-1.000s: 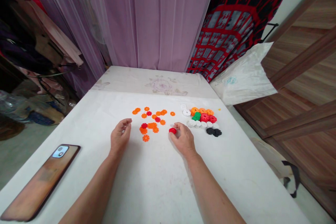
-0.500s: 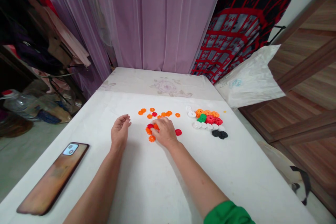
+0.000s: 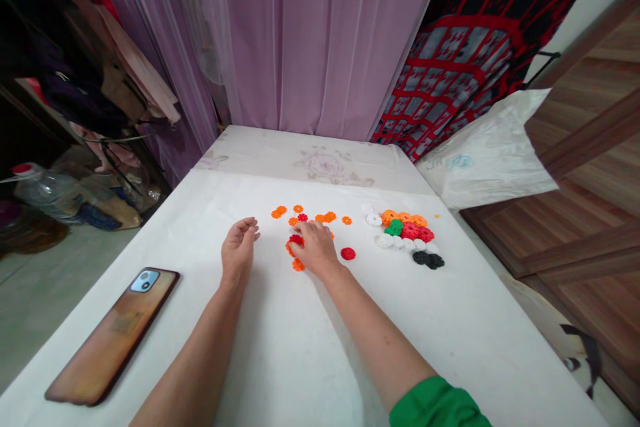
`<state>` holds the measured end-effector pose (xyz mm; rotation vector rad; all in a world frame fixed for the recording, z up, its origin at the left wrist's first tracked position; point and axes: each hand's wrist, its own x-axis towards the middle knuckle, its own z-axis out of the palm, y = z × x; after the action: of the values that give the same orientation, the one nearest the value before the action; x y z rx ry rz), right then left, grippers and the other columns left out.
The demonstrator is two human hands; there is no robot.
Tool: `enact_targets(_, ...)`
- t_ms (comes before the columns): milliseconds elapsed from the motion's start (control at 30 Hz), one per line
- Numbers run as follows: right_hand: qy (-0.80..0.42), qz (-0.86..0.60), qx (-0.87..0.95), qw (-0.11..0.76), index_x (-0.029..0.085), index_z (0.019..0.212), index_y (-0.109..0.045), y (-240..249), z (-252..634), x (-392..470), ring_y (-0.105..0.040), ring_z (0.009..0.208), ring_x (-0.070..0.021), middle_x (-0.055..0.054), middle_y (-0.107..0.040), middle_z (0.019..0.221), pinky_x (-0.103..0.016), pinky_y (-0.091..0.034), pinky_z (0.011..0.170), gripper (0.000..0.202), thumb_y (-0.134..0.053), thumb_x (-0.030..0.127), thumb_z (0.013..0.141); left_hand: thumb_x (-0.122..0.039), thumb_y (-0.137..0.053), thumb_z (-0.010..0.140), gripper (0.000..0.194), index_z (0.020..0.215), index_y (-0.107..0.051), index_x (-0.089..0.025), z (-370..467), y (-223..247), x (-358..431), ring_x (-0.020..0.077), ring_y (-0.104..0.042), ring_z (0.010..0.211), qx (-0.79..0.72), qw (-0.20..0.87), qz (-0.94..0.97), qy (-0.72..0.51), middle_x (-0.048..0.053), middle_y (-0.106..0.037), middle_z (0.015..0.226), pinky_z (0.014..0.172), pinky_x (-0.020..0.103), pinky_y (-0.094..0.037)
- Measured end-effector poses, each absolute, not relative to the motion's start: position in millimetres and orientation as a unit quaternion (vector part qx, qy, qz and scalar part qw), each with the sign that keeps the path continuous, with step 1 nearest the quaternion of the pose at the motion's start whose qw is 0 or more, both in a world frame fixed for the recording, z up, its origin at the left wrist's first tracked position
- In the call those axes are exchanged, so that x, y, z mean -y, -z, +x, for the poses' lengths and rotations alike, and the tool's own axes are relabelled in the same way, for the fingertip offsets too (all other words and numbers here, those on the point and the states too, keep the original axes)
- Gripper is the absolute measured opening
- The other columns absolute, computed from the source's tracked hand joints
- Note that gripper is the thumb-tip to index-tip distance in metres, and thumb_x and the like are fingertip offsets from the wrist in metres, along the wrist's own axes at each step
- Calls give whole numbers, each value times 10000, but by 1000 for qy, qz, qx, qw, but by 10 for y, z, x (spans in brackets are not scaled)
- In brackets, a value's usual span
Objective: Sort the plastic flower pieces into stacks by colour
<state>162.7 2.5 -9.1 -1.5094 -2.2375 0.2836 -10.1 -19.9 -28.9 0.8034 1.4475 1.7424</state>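
Observation:
My right hand (image 3: 316, 248) is over a small cluster of flower-shaped pieces that look crocheted, its thumb and fingertips closing around an orange flower-shaped piece (image 3: 301, 244). Touching it are a red flower-shaped piece (image 3: 295, 239) and another orange one (image 3: 299, 265); the palm partly hides the cluster. My left hand (image 3: 239, 247) is to the left, just above the cloth, with its fingers loosely curled and nothing visible in them. Beyond the hands lie several loose orange pieces (image 3: 329, 217) and a small red one (image 3: 303, 217). A round red piece (image 3: 348, 253) is right of my right hand.
At the right, pieces are grouped by colour: orange (image 3: 389, 217), green (image 3: 394, 227), red (image 3: 411, 231), white (image 3: 386, 241) and black (image 3: 421, 259). A phone (image 3: 115, 337) lies face down at the left of the white-covered table (image 3: 295, 360). A white plastic bag (image 3: 485, 153) hangs beyond the right edge.
The whole view has shifted slightly, so everything appears farther right. My right hand stays at the cluster with small finger movements; my left hand keeps about the same pose.

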Motion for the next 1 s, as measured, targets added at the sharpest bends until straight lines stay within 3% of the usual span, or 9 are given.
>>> enact_targets(300, -124, -554, 791, 226, 249, 954, -598, 128, 1620, -90, -624, 938, -221, -10, -727, 920, -371, -411, 873, 232, -643, 204, 731, -411, -669, 680, 358, 955, -645, -183, -110, 301, 204, 186, -649, 916, -563, 358, 321, -673, 73, -681, 998, 818, 365, -553)
enact_targets(667, -95, -596, 680, 416, 225, 1087, -550, 184, 2522, 117, -672, 934, -222, -51, -734, 970, -399, -496, 889, 364, -620, 302, 738, -437, -662, 685, 369, 954, -647, -185, -105, 306, 202, 193, -654, 913, -571, 356, 337, -659, 74, -688, 986, 803, 357, -550)
enact_targets(1000, -90, -622, 671, 392, 224, 1059, -577, 374, 2799, 342, -692, 881, -212, -56, -739, 934, -374, -534, 837, 333, -596, 332, 745, -419, -657, 700, 341, 951, -650, -189, -100, 304, 222, 196, -655, 919, -575, 350, 354, -649, 76, -693, 999, 818, 363, -554)
